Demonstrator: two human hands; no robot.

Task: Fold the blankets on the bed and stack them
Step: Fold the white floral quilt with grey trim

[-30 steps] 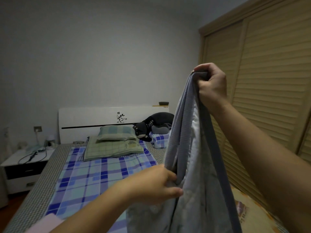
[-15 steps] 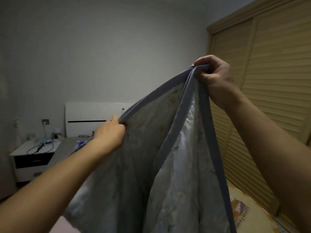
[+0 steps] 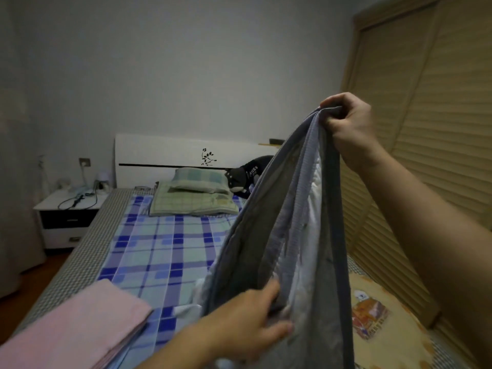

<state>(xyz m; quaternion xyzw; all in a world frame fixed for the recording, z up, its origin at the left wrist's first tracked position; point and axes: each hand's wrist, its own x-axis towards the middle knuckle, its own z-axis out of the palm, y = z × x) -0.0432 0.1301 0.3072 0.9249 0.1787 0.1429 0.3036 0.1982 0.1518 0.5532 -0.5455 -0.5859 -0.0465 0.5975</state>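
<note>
From the head view, the right hand (image 3: 348, 123) is raised high and clenched on the bunched top edge of a grey blanket (image 3: 287, 235), which hangs down in long folds with a darker border strip along its right side. The left hand (image 3: 250, 320) is low and grips the hanging folds, thumb on the near side.

Below lies the bed (image 3: 165, 243) with a blue checked sheet; its left edge shows a grey checked border. A folded pink blanket (image 3: 69, 326) rests at the near left corner, close to that edge. A yellow printed blanket (image 3: 372, 315) lies on the right side, near the slatted wardrobe (image 3: 436, 129).

The middle of the sheet is open room up to the green pillows (image 3: 194, 195) at the white headboard (image 3: 165, 153). A dark plush toy (image 3: 245, 174) beside them carries white lettering, too small to read. A nightstand (image 3: 66, 217) stands left of the bed.
</note>
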